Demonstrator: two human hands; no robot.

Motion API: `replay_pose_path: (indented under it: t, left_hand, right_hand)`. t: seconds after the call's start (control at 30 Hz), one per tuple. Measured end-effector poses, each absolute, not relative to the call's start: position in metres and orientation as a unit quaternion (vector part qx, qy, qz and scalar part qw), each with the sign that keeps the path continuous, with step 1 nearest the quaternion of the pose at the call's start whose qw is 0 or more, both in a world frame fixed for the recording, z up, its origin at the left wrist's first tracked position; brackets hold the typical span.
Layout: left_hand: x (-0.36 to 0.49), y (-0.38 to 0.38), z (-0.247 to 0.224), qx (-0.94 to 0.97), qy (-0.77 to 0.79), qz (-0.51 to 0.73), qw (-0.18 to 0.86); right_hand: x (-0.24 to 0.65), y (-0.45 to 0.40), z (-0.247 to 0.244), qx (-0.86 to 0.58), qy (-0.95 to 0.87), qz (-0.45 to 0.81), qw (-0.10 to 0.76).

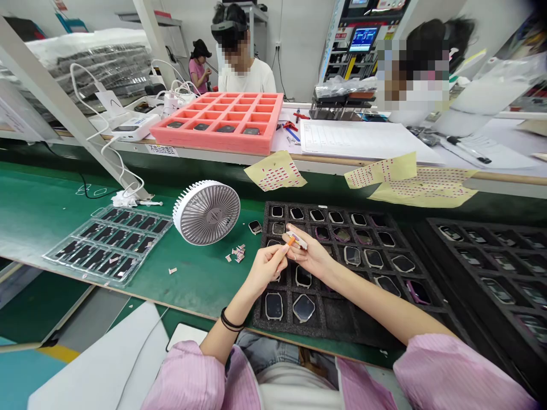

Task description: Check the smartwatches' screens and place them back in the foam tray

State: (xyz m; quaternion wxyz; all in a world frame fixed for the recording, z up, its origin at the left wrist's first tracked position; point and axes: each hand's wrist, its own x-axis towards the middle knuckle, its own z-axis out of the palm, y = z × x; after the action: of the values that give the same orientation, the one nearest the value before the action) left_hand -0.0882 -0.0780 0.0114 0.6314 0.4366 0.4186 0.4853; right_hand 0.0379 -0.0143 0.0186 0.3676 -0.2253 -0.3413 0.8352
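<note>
My left hand (270, 266) has black bands at the wrist and pinches a small orange strip (291, 241) between thumb and fingertips. Against that strip, my right hand (315, 257) holds a small whitish part (298, 240) in its fingers; its exact kind is too small to tell. Both hands meet above the left side of a black foam tray (335, 316), whose pockets hold several square watch faces in cases, such as the watch (304, 308) near the front. Left of the tray lie a separate watch (255, 227) and a little pile of small pinkish-white pieces (237, 254).
A white fan (207, 213) stands on the green bench (149, 287), beside a clear plastic tray (109, 245) of black parts. Another foam tray (499, 267) lies right. Above, a shelf bears a pink foam tray (273, 134) and papers (363, 142). Co-workers are across the bench.
</note>
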Motion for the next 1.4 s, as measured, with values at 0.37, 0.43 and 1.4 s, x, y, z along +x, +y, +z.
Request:
replay_pose_path:
  t: [0.37,0.43,1.4]
  left_hand:
    - [-0.09,-0.068,0.009,0.429,0.475,0.515,0.57]
    - [-0.103,-0.071,0.004,0.438,0.508,0.502,0.546]
    - [-0.144,-0.084,-0.021,0.556,0.596,0.436,0.382]
  right_hand:
    - [0.03,-0.016,0.0,-0.374,-0.569,0.597,0.424]
    - [0.038,0.003,-0.009,-0.429,-0.651,0.459,0.426]
    - [0.041,0.066,-0.032,-0.391,-0.729,0.407,0.389]
